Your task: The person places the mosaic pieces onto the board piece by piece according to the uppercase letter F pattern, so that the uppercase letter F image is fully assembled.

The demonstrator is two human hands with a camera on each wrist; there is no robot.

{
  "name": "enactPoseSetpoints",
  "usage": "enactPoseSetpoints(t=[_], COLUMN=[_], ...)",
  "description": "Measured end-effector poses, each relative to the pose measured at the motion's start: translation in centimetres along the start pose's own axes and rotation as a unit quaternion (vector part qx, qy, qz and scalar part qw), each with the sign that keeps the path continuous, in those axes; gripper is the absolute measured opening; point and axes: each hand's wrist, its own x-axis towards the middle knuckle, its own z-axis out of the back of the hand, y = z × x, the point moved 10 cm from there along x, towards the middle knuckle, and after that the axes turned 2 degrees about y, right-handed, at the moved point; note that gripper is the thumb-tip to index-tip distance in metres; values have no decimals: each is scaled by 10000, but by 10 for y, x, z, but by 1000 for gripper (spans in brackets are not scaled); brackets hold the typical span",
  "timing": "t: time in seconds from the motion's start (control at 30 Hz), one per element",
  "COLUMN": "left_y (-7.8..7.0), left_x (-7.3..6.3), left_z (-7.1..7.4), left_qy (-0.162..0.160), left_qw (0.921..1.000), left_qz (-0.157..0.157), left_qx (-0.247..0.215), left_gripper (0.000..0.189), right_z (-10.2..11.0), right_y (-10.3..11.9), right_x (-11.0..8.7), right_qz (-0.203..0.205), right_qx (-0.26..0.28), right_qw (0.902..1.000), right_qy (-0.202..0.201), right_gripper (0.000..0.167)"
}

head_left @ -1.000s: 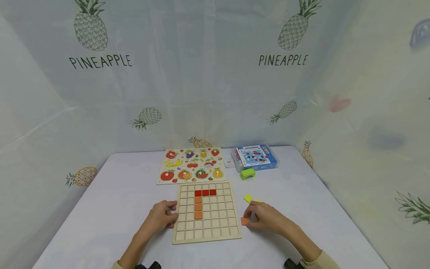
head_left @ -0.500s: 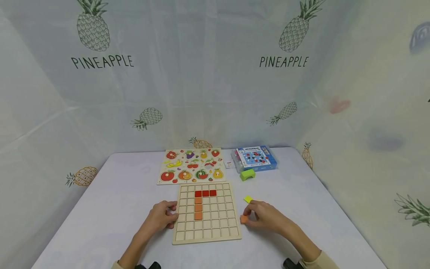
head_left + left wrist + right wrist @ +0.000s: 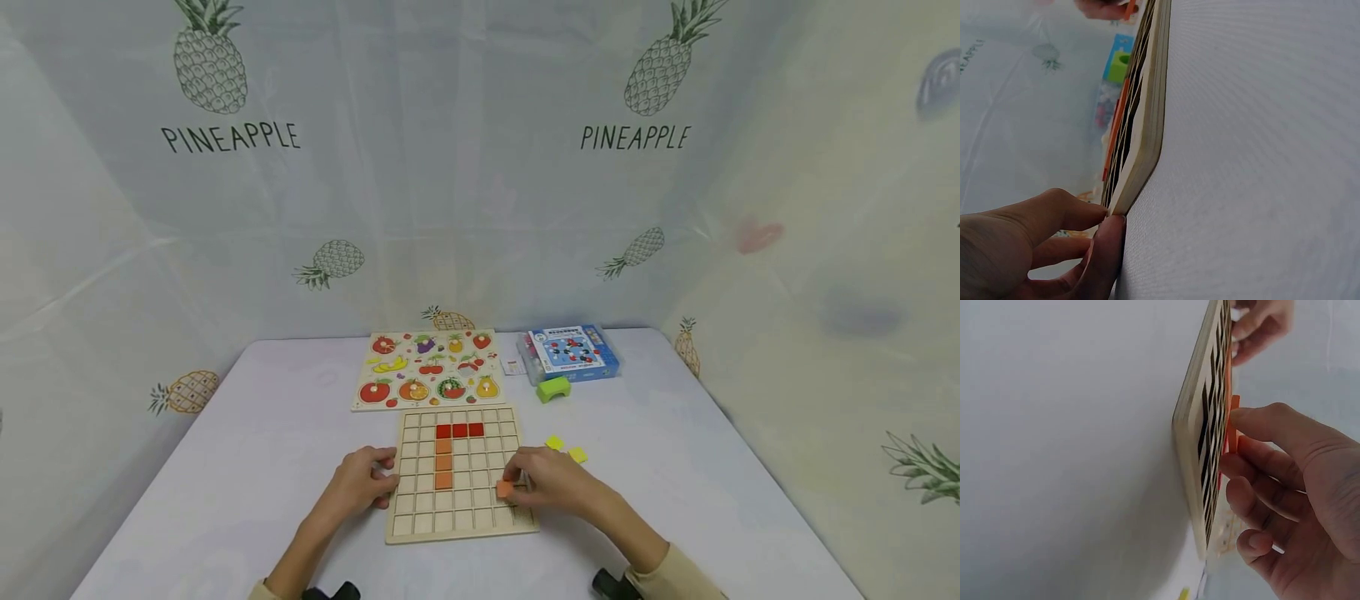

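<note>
Your right grip [image 3: 551,479] pinches an orange tile [image 3: 504,489] over the right side of the board [image 3: 462,500], nearly parallel to its face — a hold that seems to leave the underside free. Your left grip [image 3: 362,481] holds the board by its left edge, likely to steady it. On the tabletop [image 3: 300,400], two yellow tiles [image 3: 577,455] lie to the right of the board — presumably there for easy reach on that side.
</note>
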Motion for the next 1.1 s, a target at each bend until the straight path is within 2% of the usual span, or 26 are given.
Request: enactPoseSetpoints(t=[0.3, 0.5, 0.73, 1.1], left_y=[0, 1, -2, -1], left_x=[4, 7, 6, 2], left_z=[-2, -2, -2, 0], left_qy=[-32, -28, 32, 50], left_qw=[10000, 10000, 10000, 9999], left_qz=[-48, -49, -83, -100], left_qx=[63, 39, 10, 36], left_gripper=[52, 52, 51, 51], right_z=[-18, -24, -26, -34], right_y=[44, 61, 66, 65], right_x=[33, 46, 52, 54], right_qz=[444, 478, 381, 182], right_qx=[-337, -611, -532, -366], right_qw=[9984, 9970, 9978, 9992], right_qy=[41, -2, -103, -23], right_gripper=[15, 18, 16, 18])
